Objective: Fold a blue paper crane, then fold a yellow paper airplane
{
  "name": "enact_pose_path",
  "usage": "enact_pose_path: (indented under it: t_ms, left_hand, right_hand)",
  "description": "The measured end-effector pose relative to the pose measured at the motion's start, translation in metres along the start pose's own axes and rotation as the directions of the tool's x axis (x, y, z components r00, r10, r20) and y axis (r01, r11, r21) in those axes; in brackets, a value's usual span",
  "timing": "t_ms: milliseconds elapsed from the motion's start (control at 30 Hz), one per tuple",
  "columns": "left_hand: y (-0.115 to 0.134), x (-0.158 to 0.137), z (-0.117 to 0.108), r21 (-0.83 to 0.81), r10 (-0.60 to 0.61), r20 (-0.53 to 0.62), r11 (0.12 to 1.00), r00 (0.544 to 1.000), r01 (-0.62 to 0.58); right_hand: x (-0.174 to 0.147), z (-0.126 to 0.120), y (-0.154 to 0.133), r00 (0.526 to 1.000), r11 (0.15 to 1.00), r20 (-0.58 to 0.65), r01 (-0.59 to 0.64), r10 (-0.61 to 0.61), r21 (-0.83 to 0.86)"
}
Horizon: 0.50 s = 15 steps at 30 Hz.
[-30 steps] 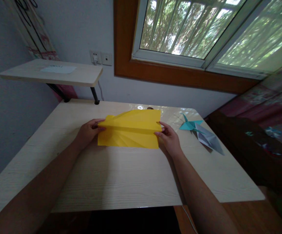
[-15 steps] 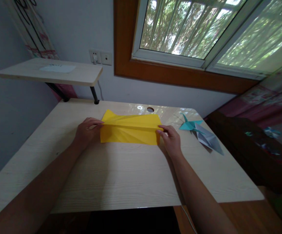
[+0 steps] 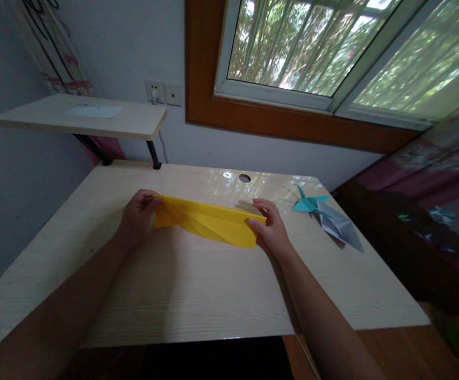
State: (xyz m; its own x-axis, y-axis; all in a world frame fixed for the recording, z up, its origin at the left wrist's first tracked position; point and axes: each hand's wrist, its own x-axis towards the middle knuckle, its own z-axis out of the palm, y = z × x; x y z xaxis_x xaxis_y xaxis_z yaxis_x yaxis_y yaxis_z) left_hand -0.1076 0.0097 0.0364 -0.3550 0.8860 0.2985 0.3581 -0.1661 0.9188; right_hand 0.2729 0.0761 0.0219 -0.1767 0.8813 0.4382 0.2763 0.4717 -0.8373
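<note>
A sheet of yellow paper (image 3: pixel 209 221) is folded over lengthwise into a long strip, its fold along the far upper edge. My left hand (image 3: pixel 139 211) pinches its left end between thumb and fingers. At the other end, my right hand (image 3: pixel 271 224) has its thumb on the near face and fingers behind the fold, closed on the paper. The strip slants, with the right end nearer to me, and its lower edge hangs loose and wavy. Whether that edge touches the desk I cannot tell.
Right of my right hand, a teal folded paper bird (image 3: pixel 310 203) lies against a grey folded paper piece (image 3: pixel 340 227) on the pale wooden desk (image 3: pixel 221 295). A raised shelf (image 3: pixel 134 119) with a white sheet (image 3: pixel 93 111) stands back left. A cable hole (image 3: pixel 244 178) sits near the far edge.
The yellow paper has gone from a wider creased sheet to a narrower strip folded along its length. Its right end has tilted toward me, and my left hand has shifted slightly left.
</note>
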Motion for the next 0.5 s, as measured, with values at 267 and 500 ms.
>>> enact_pose_path:
  t_ms: [267,500]
  left_hand:
    - [-0.006,0.002,0.008,-0.169,-0.266,0.183,0.94,0.946,0.297]
    - [-0.006,-0.001,0.012,-0.236,-0.257,0.449,0.89,0.856,0.39]
  right_hand:
    - [-0.007,0.008,-0.003,0.895,0.834,0.24,-0.44,0.377,0.332]
    - [0.001,0.008,0.003,0.925,0.83,0.105,-0.376,0.366,0.413]
